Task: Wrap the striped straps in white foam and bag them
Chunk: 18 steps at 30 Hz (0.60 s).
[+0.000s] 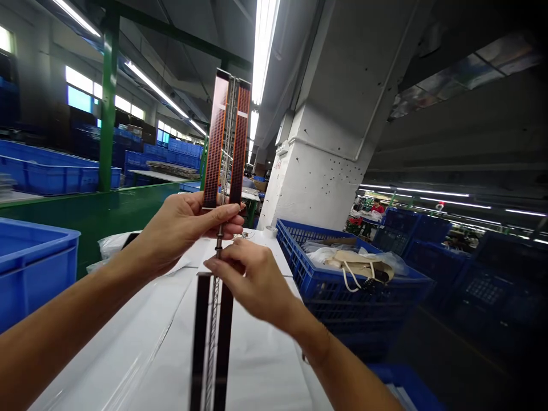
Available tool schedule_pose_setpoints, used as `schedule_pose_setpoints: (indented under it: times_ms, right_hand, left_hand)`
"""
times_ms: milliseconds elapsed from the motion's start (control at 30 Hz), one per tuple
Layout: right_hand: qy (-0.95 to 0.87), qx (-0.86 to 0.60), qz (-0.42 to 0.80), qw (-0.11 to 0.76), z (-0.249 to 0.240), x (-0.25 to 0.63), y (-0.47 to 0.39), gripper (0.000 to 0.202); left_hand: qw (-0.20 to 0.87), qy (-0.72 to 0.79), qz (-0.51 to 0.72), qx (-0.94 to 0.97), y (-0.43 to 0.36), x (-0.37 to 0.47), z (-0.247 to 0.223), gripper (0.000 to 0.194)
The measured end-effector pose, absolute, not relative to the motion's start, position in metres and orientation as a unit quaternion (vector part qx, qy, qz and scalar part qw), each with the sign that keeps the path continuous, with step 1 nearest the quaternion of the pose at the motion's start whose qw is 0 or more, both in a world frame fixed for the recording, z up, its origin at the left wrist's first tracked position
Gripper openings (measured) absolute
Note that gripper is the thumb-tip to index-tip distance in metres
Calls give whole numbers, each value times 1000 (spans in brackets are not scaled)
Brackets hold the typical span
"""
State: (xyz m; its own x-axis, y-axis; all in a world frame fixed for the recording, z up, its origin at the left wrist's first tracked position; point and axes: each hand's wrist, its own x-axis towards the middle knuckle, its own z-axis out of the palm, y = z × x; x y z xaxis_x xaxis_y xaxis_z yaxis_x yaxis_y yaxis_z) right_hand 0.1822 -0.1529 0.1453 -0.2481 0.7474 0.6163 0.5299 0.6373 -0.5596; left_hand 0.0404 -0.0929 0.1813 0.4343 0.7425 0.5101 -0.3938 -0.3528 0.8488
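Note:
My left hand (pixel 192 220) pinches the bottom of an upright upper panel section (pixel 216 131), two narrow dark strips with an orange grid and a metal lattice between them. Just below, the fingers of my right hand (pixel 252 274) close round the top of a similar lower section (pixel 201 337), whose strips look nearly black. A thin metal rod (pixel 220 240) with small collars runs between the two hands and joins the sections in line. My fingers cover parts of both section ends.
White sheeting covers the table (pixel 257 342) beneath my hands. A blue crate (pixel 325 285) on the right holds plastic bags and a beige bag with cords (pixel 359 265). Another blue bin (pixel 38 262) stands at left, and a pillar (pixel 321 171) rises behind. A person (pixel 377 208) is far off.

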Motion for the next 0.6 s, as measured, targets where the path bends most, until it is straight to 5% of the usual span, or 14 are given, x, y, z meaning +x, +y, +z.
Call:
schedule_pose_setpoints:
  times_ms: [67,267,467,600]
  right_hand:
    - [-762,-448,40,466,143,181,-151,19]
    - [-764,-256,413,425,150,186,-148,18]
    - [-748,-405,168,498,142,180,-143,30]
    - [-751,-359,275,481,143,185,-141,26]
  left_hand:
    - [523,156,522,655,-92,41,179,26]
    - [614,76,455,641,-97,36,182,31]
    - [458,157,521,703,-95,38,182,26]
    - [510,117,497,692,-92,35,180,25]
